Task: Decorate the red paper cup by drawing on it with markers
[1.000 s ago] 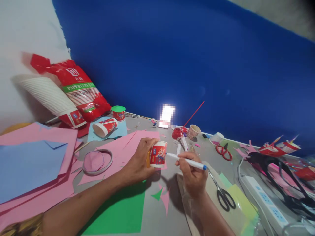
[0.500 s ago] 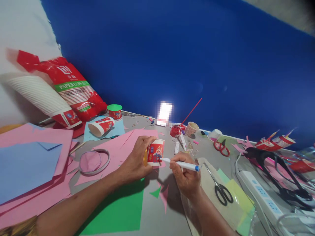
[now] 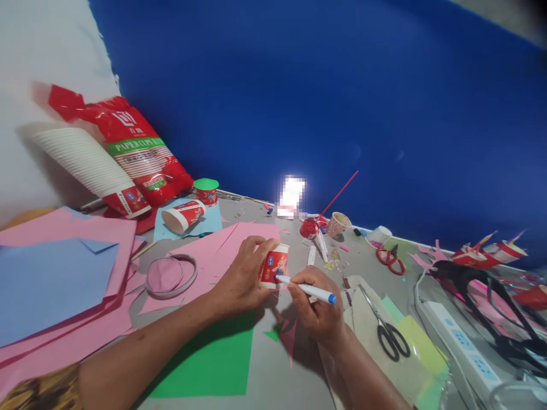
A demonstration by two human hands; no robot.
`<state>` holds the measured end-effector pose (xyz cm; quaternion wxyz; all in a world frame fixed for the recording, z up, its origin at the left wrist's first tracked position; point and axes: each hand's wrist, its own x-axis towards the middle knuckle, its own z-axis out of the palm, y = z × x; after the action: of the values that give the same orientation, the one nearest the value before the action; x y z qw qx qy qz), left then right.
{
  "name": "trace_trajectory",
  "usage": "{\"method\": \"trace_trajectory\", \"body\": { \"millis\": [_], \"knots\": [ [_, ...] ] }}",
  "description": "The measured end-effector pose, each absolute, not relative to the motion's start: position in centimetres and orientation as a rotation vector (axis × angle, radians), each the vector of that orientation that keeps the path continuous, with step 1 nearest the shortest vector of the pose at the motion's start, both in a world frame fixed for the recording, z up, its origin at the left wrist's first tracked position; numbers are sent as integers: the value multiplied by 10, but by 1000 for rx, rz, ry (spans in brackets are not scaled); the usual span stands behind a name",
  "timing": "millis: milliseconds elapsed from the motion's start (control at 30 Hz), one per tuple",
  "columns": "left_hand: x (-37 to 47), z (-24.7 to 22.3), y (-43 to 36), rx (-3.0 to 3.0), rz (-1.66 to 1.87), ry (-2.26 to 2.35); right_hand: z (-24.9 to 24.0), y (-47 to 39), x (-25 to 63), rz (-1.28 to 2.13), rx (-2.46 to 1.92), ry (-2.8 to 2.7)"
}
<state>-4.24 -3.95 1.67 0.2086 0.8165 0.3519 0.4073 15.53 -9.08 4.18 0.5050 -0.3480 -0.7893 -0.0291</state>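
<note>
Near the middle of the table, my left hand (image 3: pixel 243 273) is wrapped round a red and white printed paper cup (image 3: pixel 274 265), gripping it from the left with the cup upright and slightly tilted. My right hand (image 3: pixel 318 302) pinches a white marker with a blue end (image 3: pixel 315 291). The marker's tip touches the printed side of the cup, or is very close to it. Below my left forearm lies a green paper sheet (image 3: pixel 213 364), with small green and pink scraps beside it.
At the left lie pink and blue paper sheets (image 3: pixel 55 279) and a ring (image 3: pixel 194 279). Behind them stand stacked paper cups (image 3: pixel 81 159) and a red bag (image 3: pixel 145 154). Black-handled scissors (image 3: pixel 391 339), red-handled scissors (image 3: pixel 391 261) and a power strip (image 3: pixel 464 341) are at the right.
The whole view has shifted slightly. My left hand has turned the cup a little, and the marker's blue end has swung left and down, its tip staying at the cup's side.
</note>
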Motion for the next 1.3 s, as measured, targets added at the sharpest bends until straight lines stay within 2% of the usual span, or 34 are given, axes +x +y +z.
{"method": "trace_trajectory", "body": {
  "millis": [733, 1300],
  "knots": [
    [-43, 14, -40, 2300, 1044, 1036, 45, -91, 153, 25, -865, -1976],
    [-42, 23, -41, 2242, 1061, 994, 51, -91, 159, -36, -919, -1861]
  ]
}}
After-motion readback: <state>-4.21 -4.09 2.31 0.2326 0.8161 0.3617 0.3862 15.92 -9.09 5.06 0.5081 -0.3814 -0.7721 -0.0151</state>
